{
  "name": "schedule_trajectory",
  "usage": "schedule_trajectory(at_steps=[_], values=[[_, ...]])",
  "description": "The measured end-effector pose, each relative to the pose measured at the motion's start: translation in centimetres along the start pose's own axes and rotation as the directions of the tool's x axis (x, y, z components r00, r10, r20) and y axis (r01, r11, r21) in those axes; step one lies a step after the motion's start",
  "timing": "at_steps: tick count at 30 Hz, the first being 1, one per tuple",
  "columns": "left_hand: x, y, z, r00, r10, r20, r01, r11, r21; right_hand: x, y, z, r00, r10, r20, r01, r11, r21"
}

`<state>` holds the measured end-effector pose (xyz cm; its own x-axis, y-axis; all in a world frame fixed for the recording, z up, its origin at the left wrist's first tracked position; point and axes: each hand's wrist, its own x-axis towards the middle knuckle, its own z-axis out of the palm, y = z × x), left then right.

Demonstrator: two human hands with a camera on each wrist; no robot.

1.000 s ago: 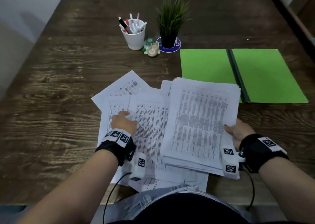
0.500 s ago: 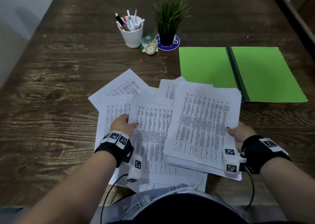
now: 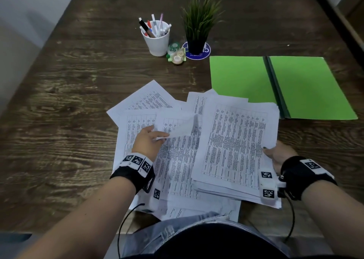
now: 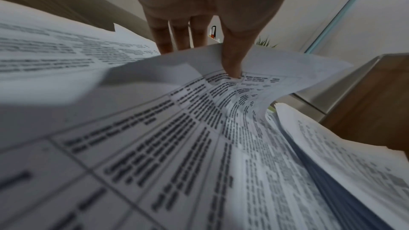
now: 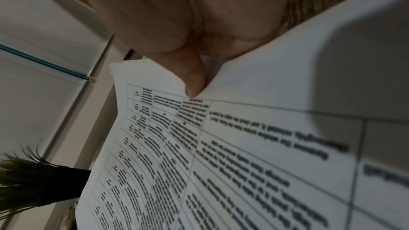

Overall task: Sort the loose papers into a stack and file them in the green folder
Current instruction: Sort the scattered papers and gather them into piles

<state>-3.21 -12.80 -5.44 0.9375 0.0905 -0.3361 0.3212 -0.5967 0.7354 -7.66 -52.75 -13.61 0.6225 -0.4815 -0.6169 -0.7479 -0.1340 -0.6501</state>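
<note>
On the dark wooden surface (image 3: 59,121), left of the open green folder (image 3: 307,87), the left hand (image 3: 147,142) pinches a printed white sheet (image 3: 177,126) between thumb and fingers (image 4: 181,39). The right hand (image 3: 279,154) clamps the thick paper stack (image 3: 236,140) nearer the folder.

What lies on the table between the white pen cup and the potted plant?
In the head view, a small green tape dispenser sits between the pen cup and the potted plant, beside the plant's blue coaster.
</note>
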Motion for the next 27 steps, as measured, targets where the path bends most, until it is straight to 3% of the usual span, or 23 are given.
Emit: schedule_trajectory(at_steps=[7, 19, 23, 27], values=[[-0.1, 0.4, 0.4, 0.999, -0.049, -0.011, 0.049, 0.996, 0.078, -2.5, -1.7, 0.3, 1.000, 0.027, 0.007, -0.027, 0.991, 0.130], [0.7, 0.8, 0.9, 0.993, -0.109, -0.040, 0.111, 0.992, 0.059, -3.2, -2.2, 0.3, 0.997, 0.073, 0.030, -0.077, 0.982, 0.169], [0.9, 1.2, 0.5, 0.992, -0.122, 0.016, 0.121, 0.990, 0.069, -3.8, -2.5, 0.3, 0.997, 0.071, 0.037, -0.075, 0.990, 0.118], [0.5, 1.4, 0.7, 0.992, -0.109, 0.059, 0.103, 0.990, 0.092, -4.8, -3.2, 0.3, 0.996, 0.060, 0.070, -0.074, 0.974, 0.216]])
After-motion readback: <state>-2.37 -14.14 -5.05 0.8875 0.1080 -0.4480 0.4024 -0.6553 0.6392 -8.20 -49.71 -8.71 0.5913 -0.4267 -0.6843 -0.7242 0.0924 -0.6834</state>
